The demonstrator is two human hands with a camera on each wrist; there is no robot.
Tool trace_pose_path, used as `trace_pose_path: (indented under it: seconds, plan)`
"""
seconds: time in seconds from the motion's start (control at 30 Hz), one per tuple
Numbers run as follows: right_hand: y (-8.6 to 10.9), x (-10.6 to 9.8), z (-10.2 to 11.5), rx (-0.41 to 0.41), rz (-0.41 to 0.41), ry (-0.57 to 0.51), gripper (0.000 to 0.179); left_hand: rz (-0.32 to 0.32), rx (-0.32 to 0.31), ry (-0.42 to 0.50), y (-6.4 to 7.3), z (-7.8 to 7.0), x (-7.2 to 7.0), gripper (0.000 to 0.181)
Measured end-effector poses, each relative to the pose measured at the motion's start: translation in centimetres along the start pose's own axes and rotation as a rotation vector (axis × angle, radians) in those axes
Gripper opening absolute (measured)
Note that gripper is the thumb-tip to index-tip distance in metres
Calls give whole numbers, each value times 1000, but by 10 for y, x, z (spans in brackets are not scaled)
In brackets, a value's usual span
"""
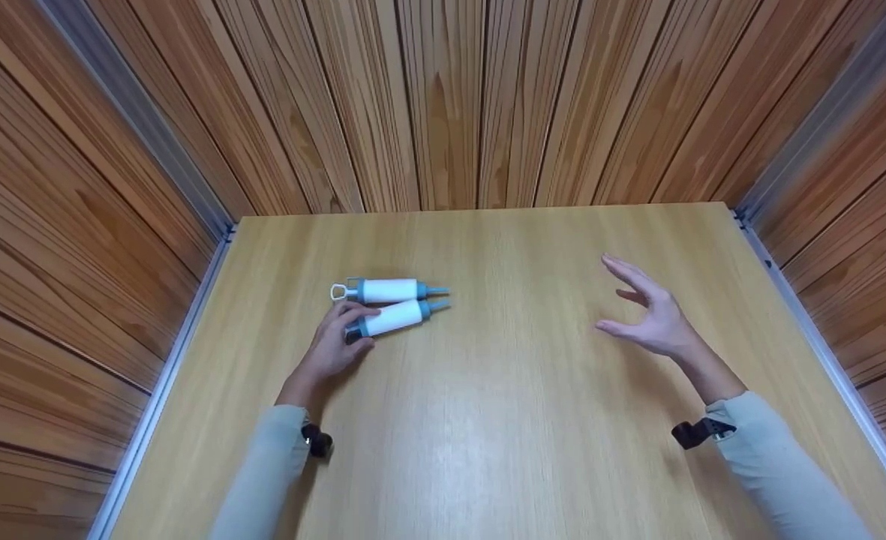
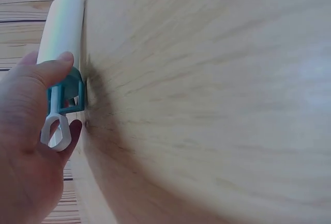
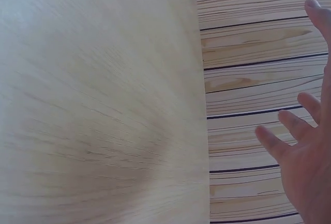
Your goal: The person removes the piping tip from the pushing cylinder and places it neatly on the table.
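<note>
Two syringes with white barrels, teal collars and tapered teal nozzles lie side by side on the left half of the table, nozzles to the right. My left hand point(image 1: 330, 341) grips the nearer syringe point(image 1: 395, 318) at its rear end. In the left wrist view the thumb lies across that syringe point(image 2: 62, 30) near the collar, with a white loop handle point(image 2: 56, 132) beside the palm. Just behind it lies the farther syringe point(image 1: 390, 290), its loop handle to the left. Over the right side, my right hand point(image 1: 656, 315) holds nothing, fingers spread and thumb apart.
The light wooden table point(image 1: 503, 390) is bordered by metal rails point(image 1: 165, 382) at its sides. Wood-plank walls point(image 1: 443, 105) rise at the back, left and right. A dark wrist camera point(image 1: 701, 432) sits on the right sleeve.
</note>
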State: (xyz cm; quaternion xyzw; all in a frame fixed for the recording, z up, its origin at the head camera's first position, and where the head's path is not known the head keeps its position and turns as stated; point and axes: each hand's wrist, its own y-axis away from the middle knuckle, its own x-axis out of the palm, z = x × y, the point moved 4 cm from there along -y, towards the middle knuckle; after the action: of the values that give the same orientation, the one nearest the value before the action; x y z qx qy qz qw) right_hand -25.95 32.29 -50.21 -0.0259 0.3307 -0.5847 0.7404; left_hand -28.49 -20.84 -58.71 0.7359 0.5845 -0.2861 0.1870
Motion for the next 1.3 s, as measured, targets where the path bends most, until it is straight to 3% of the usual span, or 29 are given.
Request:
trace_pose_path:
  seconds: [0.27,0.53,1.3]
  plan:
    - [0,-3,-6,-12,-9,-263,90,-1,-24,30,-1,1,1,50]
    - [0,-2,-5,2,-3,-270,89,18,-35,42,1,1,-2,49]
    - [-7,1,-1,-25,13,-369,85,20,52,68,5,-20,-24,45]
